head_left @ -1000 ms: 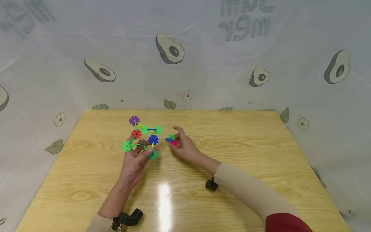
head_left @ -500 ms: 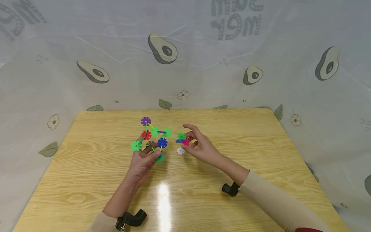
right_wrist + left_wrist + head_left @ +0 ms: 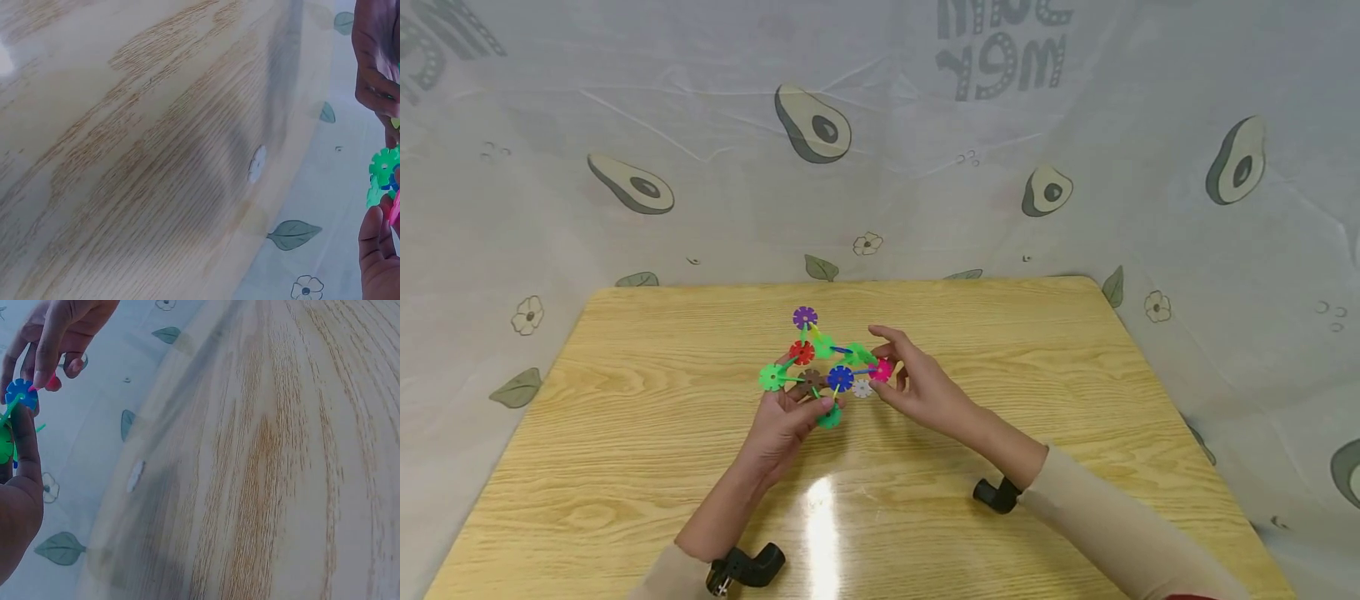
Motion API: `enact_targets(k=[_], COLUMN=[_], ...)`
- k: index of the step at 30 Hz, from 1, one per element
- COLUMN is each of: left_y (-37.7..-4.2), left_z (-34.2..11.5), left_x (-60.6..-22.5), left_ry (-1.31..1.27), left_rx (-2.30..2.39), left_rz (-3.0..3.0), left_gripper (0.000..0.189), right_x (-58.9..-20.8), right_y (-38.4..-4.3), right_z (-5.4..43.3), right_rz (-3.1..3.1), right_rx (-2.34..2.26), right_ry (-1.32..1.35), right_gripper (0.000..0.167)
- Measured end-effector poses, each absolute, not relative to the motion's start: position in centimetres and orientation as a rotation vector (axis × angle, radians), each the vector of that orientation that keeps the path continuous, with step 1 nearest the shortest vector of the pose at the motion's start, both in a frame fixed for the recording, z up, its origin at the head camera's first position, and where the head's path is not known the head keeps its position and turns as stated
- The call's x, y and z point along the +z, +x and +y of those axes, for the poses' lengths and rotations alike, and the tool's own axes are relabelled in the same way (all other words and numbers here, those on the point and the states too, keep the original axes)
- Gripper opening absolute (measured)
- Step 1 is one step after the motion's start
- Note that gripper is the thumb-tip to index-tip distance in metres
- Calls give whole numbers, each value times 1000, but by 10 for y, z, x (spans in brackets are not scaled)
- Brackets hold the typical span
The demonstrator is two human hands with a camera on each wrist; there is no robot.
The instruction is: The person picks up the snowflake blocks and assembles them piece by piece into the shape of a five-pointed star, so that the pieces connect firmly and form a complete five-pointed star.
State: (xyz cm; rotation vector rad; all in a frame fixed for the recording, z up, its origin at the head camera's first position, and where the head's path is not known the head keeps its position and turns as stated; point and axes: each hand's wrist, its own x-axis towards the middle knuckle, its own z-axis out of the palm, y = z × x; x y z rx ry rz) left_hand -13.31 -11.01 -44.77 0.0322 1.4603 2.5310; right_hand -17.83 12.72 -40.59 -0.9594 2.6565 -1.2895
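In the head view my left hand [image 3: 786, 425] holds a linked structure of notched plastic snowflake discs above the table. Its discs include a purple disc [image 3: 805, 317], a red disc [image 3: 802, 352], a brown disc [image 3: 810, 382], a blue disc [image 3: 840, 378] and several green ones. The left thumb presses by the lowest green disc [image 3: 829, 417]. My right hand [image 3: 925, 387] pinches a pink disc [image 3: 881, 370] between thumb and fingers, its index finger raised. A blue disc seen edge-on and a green one join the pink disc, and this cluster overlaps the structure's right side.
A loose white disc [image 3: 257, 164] lies on the wooden table [image 3: 1037, 375] beneath the hands, near the far edge in the wrist views. Behind the table hangs a pale cloth [image 3: 925, 183] printed with avocados. Black wrist cameras [image 3: 997, 495] stick out from both wrists.
Both hands have shifted right in the head view. The gap between them has narrowed, bringing the pink disc's cluster up against the structure. The white disc has come into sight below.
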Motion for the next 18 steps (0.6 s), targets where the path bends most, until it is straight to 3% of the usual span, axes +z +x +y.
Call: enact_targets(k=[18], left_y=[-133], left_z=[-109], left_x=[-444], left_ry=[83], left_rx=[2424], left_rz=[1545], left_gripper=[88], right_x=[-398], right_y=[-181], right_z=[135], right_rz=[2693], right_rx=[-1100], right_ry=[-1096], right_gripper=[67])
